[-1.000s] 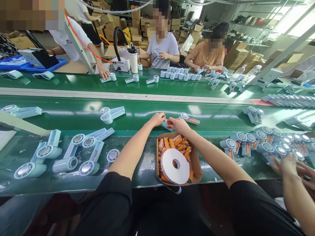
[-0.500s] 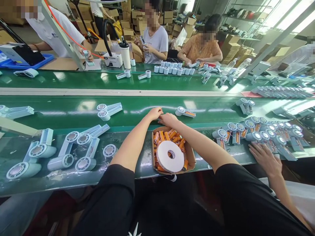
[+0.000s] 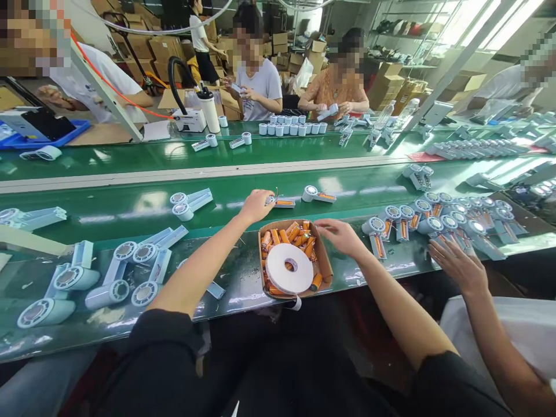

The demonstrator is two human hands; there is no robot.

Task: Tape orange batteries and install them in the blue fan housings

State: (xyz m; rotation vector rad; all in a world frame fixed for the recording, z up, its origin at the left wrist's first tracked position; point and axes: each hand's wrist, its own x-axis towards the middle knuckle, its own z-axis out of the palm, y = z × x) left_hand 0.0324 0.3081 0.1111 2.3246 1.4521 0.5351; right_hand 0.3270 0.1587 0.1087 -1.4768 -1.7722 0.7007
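- Green conveyor belt (image 3: 130,208) carries pale blue fan housings.
- Cardboard tray (image 3: 325,260) holds orange batteries and a white tape roll (image 3: 289,268).
- Left hand (image 3: 256,204) pinches a fan housing (image 3: 280,202) on the belt.
- Right hand (image 3: 341,234) hovers, fingers spread, empty, beside the tray.

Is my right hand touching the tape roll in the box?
Apart. The head view shows the right hand hovering past the cardboard box's right edge, with open space between it and the white tape roll.
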